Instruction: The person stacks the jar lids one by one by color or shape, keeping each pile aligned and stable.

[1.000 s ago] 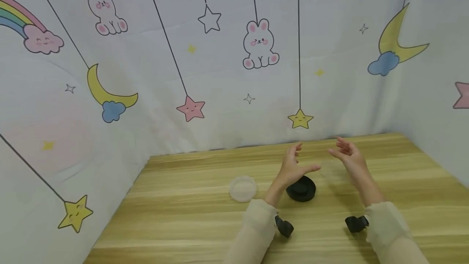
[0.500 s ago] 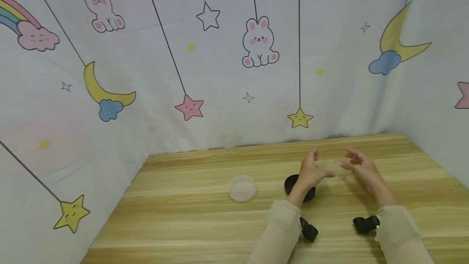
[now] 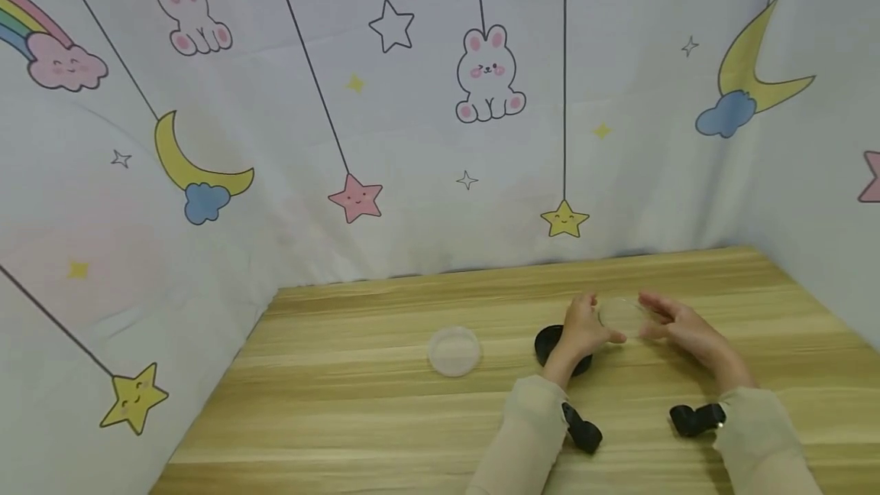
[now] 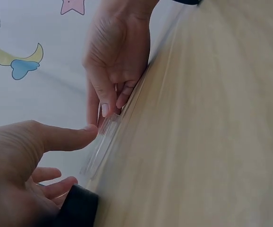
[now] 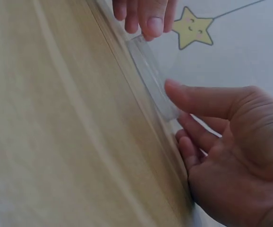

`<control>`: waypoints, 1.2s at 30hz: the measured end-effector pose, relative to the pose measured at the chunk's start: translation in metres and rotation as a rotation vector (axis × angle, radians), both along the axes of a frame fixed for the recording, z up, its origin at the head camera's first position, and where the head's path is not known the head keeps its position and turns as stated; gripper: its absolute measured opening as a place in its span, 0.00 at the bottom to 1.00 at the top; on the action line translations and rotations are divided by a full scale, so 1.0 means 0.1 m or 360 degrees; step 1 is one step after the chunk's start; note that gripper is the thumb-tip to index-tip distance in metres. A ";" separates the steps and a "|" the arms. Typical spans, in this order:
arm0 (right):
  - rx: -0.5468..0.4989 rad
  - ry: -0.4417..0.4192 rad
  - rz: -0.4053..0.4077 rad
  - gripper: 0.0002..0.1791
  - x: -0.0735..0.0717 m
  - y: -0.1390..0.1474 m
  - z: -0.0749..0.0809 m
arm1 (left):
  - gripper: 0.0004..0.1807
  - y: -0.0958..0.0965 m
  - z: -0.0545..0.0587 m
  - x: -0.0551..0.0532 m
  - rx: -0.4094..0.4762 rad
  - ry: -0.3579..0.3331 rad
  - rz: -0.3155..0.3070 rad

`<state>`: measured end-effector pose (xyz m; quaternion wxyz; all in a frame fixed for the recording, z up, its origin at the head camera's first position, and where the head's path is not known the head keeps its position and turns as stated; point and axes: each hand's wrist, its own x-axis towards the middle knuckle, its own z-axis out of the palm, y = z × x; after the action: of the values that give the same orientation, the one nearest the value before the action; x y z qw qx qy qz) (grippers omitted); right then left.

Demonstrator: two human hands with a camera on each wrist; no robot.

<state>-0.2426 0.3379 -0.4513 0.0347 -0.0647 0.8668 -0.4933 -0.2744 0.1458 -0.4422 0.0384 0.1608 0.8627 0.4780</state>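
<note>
A clear, shallow round dish (image 3: 621, 317) lies between my two hands at the right of the table. My left hand (image 3: 586, 328) is at its left side, thumb out along the near rim and fingers toward the far side. At the right rim my right hand (image 3: 686, 329) has its thumb and fingers spread. In the right wrist view the right thumb overlaps the side of the clear dish (image 5: 153, 78), and left fingertips are right at its far end. A black round piece (image 3: 550, 344) is partly hidden behind my left wrist.
Left of the black piece, a translucent round lid-like disc (image 3: 454, 351) lies flat on the wooden table (image 3: 357, 403). A printed fabric curtain (image 3: 412, 143) rises along the table's back edge and sides. Black wrist cameras hang under both cuffs.
Both hands have come down to the clear dish, the left one moving rightward across the black piece. The gap between each hand and the dish has narrowed; the dish stays in place.
</note>
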 end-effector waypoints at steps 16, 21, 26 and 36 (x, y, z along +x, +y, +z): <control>0.0018 0.0014 0.0072 0.50 -0.01 -0.04 0.02 | 0.35 0.07 -0.04 0.01 -0.0403 0.0242 0.0115; 0.0020 0.0004 0.0037 0.50 -0.02 -0.01 -0.01 | 0.34 0.09 -0.05 0.01 -0.0310 0.0236 0.0164; 0.0031 0.0002 -0.0011 0.48 -0.02 0.01 -0.02 | 0.32 0.08 -0.04 0.00 -0.0095 0.0122 0.0159; -0.0220 -0.0037 -0.0017 0.49 -0.03 -0.03 0.06 | 0.29 -0.03 0.01 -0.06 0.0371 0.0027 0.0036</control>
<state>-0.2455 0.3354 -0.4448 0.0375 -0.0566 0.8306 -0.5527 -0.2808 0.1426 -0.4413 0.0066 0.1585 0.8033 0.5741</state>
